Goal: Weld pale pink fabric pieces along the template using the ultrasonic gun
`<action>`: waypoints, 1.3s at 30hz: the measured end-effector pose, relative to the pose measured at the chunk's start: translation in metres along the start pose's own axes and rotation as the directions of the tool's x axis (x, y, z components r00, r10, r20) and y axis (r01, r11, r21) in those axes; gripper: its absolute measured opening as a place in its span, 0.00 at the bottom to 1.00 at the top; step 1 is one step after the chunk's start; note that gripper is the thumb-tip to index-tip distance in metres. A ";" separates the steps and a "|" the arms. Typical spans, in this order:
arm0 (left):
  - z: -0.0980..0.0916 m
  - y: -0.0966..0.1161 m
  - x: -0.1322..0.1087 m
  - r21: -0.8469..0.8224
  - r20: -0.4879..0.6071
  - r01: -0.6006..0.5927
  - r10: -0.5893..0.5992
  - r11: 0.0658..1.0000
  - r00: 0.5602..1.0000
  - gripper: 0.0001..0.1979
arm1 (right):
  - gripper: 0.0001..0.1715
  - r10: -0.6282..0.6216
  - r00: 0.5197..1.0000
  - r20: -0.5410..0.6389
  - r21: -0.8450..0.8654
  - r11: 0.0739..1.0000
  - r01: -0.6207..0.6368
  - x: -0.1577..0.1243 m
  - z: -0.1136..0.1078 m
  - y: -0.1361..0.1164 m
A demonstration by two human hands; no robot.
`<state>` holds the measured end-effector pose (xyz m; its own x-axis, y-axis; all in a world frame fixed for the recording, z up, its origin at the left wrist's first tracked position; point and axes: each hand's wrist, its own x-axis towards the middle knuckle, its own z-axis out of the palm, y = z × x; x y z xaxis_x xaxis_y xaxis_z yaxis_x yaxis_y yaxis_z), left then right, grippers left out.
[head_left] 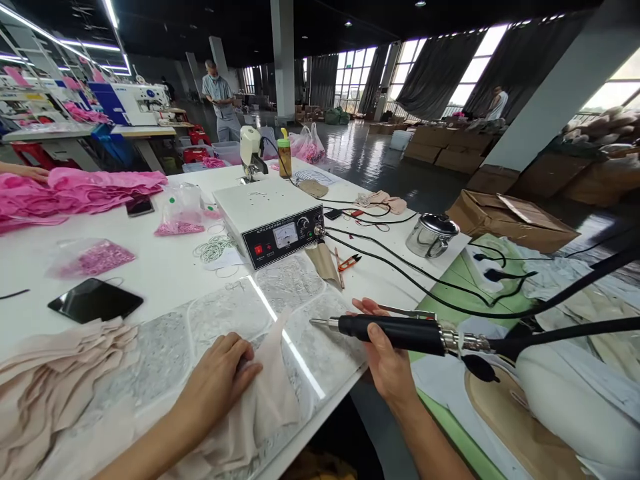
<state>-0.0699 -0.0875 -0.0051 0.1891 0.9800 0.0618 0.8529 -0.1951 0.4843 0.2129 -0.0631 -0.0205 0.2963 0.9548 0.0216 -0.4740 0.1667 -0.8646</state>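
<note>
My right hand [387, 367] is wrapped round a black ultrasonic welding handpiece [395, 332], whose pointed metal tip [324, 323] faces left above the marble-patterned work board [220, 313]. A thick black cable trails from its rear end. With curled fingers, my left hand [220, 373] grips a thin beige fabric piece [273, 380] on the board; the fingertips are partly hidden. Tip and fabric are apart. At lower left lies a layered stack of beige fabric pieces [55, 380]. Beyond the board stands the white control box [270, 213] with a dial and knobs on its black front.
Orange thread snips [349, 262] lie behind the handpiece, near a steel lidded pot [433, 235]. Black phones [95, 300], pink-filled bags [95, 258] and pink fabric [75, 193] are at left. Cables cross the right side above a green surface [450, 293]. A person [220, 100] stands farther back.
</note>
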 end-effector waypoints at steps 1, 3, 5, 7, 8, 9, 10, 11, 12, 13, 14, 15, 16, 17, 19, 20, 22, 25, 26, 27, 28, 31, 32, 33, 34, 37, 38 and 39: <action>0.000 0.000 0.000 -0.003 0.009 0.009 -0.009 1.000 1.000 0.15 | 0.24 0.012 1.000 0.000 -0.013 1.000 -0.012 -0.001 -0.001 0.000; -0.001 0.000 0.001 -0.009 0.028 0.027 -0.027 1.000 0.999 0.15 | 0.27 0.045 0.999 -0.004 -0.047 0.998 -0.045 -0.003 -0.002 0.000; -0.003 0.003 0.002 -0.017 0.053 0.049 -0.048 0.999 0.997 0.14 | 0.31 0.084 0.996 -0.004 -0.078 0.993 -0.084 -0.005 -0.005 0.000; -0.007 0.006 0.006 -0.022 0.074 0.080 -0.079 0.997 0.994 0.13 | 0.33 0.123 0.992 0.004 -0.097 0.988 -0.122 -0.009 -0.007 0.000; -0.008 0.008 0.010 -0.022 0.081 0.099 -0.097 0.995 0.992 0.13 | 0.33 0.139 0.990 0.004 -0.101 0.985 -0.137 -0.010 -0.008 0.001; -0.009 0.011 0.015 -0.022 0.085 0.119 -0.116 0.993 0.990 0.13 | 0.33 0.151 0.989 0.002 -0.103 0.983 -0.150 -0.013 -0.009 0.001; -0.010 0.013 0.020 -0.022 0.084 0.138 -0.136 0.990 0.987 0.13 | 0.34 0.157 0.988 -0.004 -0.104 0.982 -0.156 -0.015 -0.010 0.002; -0.009 0.015 0.026 -0.024 0.081 0.155 -0.153 0.988 0.985 0.13 | 0.34 0.163 0.987 -0.005 -0.108 0.981 -0.163 -0.017 -0.011 0.003; -0.008 0.017 0.033 -0.030 0.077 0.169 -0.167 0.985 0.983 0.12 | 0.35 0.171 0.985 0.001 -0.117 0.978 -0.170 -0.019 -0.012 0.004; -0.006 0.019 0.039 -0.041 0.074 0.180 -0.177 0.983 0.981 0.12 | 0.35 0.184 0.983 0.013 -0.137 0.974 -0.180 -0.021 -0.013 0.004; -0.003 0.021 0.045 -0.060 0.076 0.188 -0.183 0.980 0.980 0.11 | 0.35 0.202 0.979 0.031 -0.167 0.967 -0.194 -0.023 -0.015 0.005; -0.001 0.022 0.050 -0.086 0.083 0.193 -0.186 0.977 0.979 0.10 | 0.34 0.224 0.973 0.053 -0.205 0.956 -0.209 -0.025 -0.016 0.005; 0.001 0.023 0.054 -0.121 0.093 0.197 -0.186 0.973 0.978 0.10 | 0.33 0.243 0.967 0.072 -0.240 0.945 -0.220 -0.028 -0.017 0.004; 0.003 0.024 0.056 -0.163 0.104 0.202 -0.187 0.966 0.977 0.11 | 0.31 0.260 0.961 0.091 -0.268 0.936 -0.227 -0.031 -0.018 0.004; 0.002 0.022 0.058 -0.268 0.128 0.223 -0.194 0.937 0.973 0.15 | 0.28 0.298 0.945 0.135 -0.294 0.923 -0.249 -0.037 -0.018 0.003; 0.001 0.021 0.057 -0.331 0.142 0.237 -0.200 0.913 0.969 0.16 | 0.27 0.321 0.934 0.158 -0.296 0.918 -0.265 -0.040 -0.017 0.003; -0.005 0.018 0.053 -0.474 0.179 0.269 -0.208 0.838 0.962 0.18 | 0.28 0.360 0.911 0.202 -0.309 0.906 -0.290 -0.047 -0.012 0.004; -0.015 0.018 0.042 -0.675 0.237 0.313 -0.206 0.668 0.949 0.23 | 0.28 0.340 0.898 0.279 -0.343 0.909 -0.237 -0.053 0.003 0.010; -0.018 0.020 0.038 -0.727 0.249 0.323 -0.206 0.606 0.946 0.25 | 0.28 0.302 0.900 0.313 -0.357 0.916 -0.184 -0.053 0.011 0.013; -0.020 0.022 0.034 -0.768 0.258 0.330 -0.207 0.548 0.944 0.27 | 0.28 0.258 0.902 0.347 -0.374 0.920 -0.120 -0.053 0.019 0.016; -0.021 0.025 0.030 -0.802 0.263 0.333 -0.207 0.495 0.942 0.27 | 0.29 0.213 0.901 0.377 -0.396 0.917 -0.051 -0.051 0.029 0.018; -0.021 0.032 0.021 -0.873 0.247 0.310 -0.207 0.376 0.947 0.30 | 0.30 0.117 0.864 0.491 -0.459 0.877 0.142 -0.045 0.058 0.025; -0.020 0.033 0.019 -0.891 0.229 0.290 -0.206 0.350 0.952 0.31 | 0.28 0.105 0.844 0.526 -0.465 0.866 0.183 -0.043 0.066 0.028; -0.019 0.034 0.017 -0.906 0.204 0.264 -0.204 0.331 0.957 0.31 | 0.23 0.095 0.826 0.556 -0.465 0.859 0.214 -0.043 0.074 0.029; -0.018 0.034 0.016 -0.919 0.174 0.233 -0.202 0.319 0.964 0.31 | 0.18 0.083 0.813 0.576 -0.463 0.853 0.241 -0.042 0.079 0.031; -0.018 0.030 0.011 -0.934 0.050 0.108 -0.173 0.340 0.984 0.29 | 0.11 0.002 0.815 0.579 -0.454 0.832 0.320 -0.042 0.086 0.032; -0.018 0.029 0.008 -0.928 0.002 0.059 -0.153 0.368 0.988 0.27 | 0.10 -0.038 0.817 0.575 -0.447 0.822 0.352 -0.042 0.086 0.032; -0.019 0.027 0.005 -0.915 -0.050 0.006 -0.127 0.404 0.991 0.24 | 0.10 -0.078 0.816 0.572 -0.436 0.814 0.383 -0.042 0.085 0.031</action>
<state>-0.0549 -0.0875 0.0245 0.0545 0.9976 0.0434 -0.0996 -0.0378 0.9943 0.1157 -0.0769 -0.0057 -0.1953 0.9072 0.3726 0.0888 0.3947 -0.9145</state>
